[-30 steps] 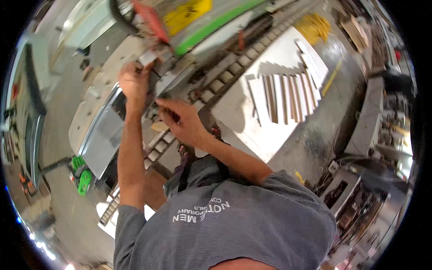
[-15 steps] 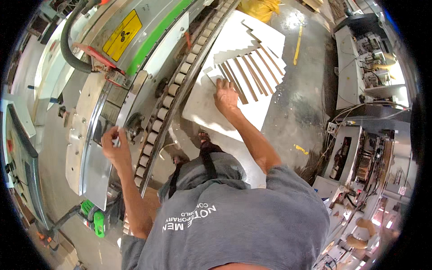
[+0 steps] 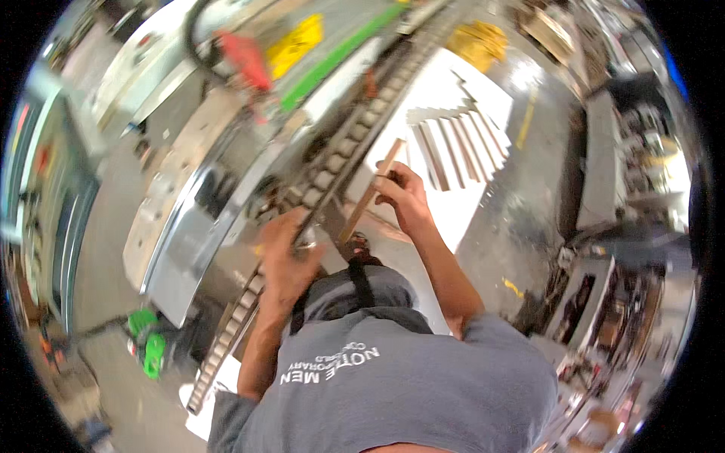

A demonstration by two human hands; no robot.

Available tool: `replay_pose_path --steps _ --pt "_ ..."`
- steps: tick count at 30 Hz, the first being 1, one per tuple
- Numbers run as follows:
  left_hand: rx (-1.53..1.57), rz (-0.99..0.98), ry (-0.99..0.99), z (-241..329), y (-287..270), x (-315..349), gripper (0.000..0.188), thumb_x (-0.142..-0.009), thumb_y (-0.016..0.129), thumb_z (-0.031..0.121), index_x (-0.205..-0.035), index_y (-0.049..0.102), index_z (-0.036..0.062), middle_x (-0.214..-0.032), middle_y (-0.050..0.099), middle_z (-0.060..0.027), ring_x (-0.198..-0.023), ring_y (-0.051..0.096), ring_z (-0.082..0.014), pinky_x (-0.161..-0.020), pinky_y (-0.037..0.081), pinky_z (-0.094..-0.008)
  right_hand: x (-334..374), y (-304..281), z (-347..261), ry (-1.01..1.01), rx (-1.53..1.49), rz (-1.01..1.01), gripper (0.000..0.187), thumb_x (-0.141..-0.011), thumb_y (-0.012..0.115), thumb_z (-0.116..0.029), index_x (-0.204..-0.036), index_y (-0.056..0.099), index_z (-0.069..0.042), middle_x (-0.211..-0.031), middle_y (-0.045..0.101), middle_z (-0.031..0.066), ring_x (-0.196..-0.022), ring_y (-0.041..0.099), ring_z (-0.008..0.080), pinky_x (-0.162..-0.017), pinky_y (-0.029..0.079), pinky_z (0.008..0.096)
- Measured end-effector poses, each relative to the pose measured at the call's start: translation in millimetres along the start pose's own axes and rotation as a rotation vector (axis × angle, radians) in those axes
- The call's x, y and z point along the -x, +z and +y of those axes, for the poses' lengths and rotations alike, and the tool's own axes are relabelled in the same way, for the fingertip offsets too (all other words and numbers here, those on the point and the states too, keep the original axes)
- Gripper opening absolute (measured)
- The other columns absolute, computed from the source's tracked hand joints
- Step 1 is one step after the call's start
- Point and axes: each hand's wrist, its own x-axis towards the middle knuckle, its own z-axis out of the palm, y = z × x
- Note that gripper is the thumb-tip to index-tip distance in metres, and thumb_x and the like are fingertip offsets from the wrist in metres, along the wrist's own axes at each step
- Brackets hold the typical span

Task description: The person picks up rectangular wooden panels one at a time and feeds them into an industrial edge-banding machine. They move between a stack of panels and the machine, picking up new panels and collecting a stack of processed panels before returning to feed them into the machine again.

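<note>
- Brown, narrow, straight strip [image 3: 355, 221], apparently wood or faced board: it is in the right hand [image 3: 404, 198], slanting between the 2 hands with its lower end toward the left hand [image 3: 283, 260].
- I expect it to handle as light and fairly stiff along its length, though thin enough to flex or snap if forced; its edges and ends could chip.
- Its flat sides look smooth, so I would allow for some slip and take hold near the middle, by the 2 long edges.
- From my view it looks evenly brown and slender; blur hides the grain and any marks.
- The right hand pinches it between thumb and fingers, somewhat above the middle.
- The left hand is half curled and blurred; I cannot tell whether it grips anything.
- Beyond the right hand, white and brown slim strips [image 3: 433, 155] lie in a row on a flat white board [image 3: 432, 87].
- Just beyond the left hand runs a dark track with pale rollers [image 3: 325, 180].
</note>
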Motion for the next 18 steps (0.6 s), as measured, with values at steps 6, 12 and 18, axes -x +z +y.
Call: replay_pose_path --steps 6,12,18 --pt "-0.141 -0.092 -0.001 11 -38 1 0.075 -0.070 0.082 0.014 -0.138 0.053 0.0044 -0.128 0.057 -0.0187 -0.119 0.051 -0.0390 -0.100 0.045 -0.0462 5 88 16 0.093 -0.293 0.035 0.037 -0.087 0.076 -0.029 -0.105 0.058 -0.002 -0.079 0.056 0.0024 -0.063 0.056 0.0125 -0.056 0.048 0.0257" --pt "-0.440 0.095 -0.005 -62 -78 25 0.060 -0.078 0.076 0.005 -0.133 0.054 0.0010 -0.119 0.061 -0.0214 -0.109 0.057 -0.0408 -0.093 0.049 -0.0470 0 172 52 0.323 -0.310 -0.194 0.041 -0.090 0.075 -0.030 -0.104 0.058 0.005 -0.088 0.058 0.0087 -0.074 0.059 0.0181 -0.057 0.050 0.0346" --pt "-0.371 0.168 -0.034 -129 -116 12 0.054 -0.079 0.072 0.001 -0.130 0.054 -0.0029 -0.108 0.064 -0.0268 -0.101 0.060 -0.0454 -0.090 0.049 -0.0486 -26 227 83 0.242 -0.374 -0.399 0.022 -0.096 0.063 -0.021 -0.097 0.062 0.002 -0.088 0.064 0.0064 -0.077 0.066 0.0170 -0.067 0.060 0.0295"
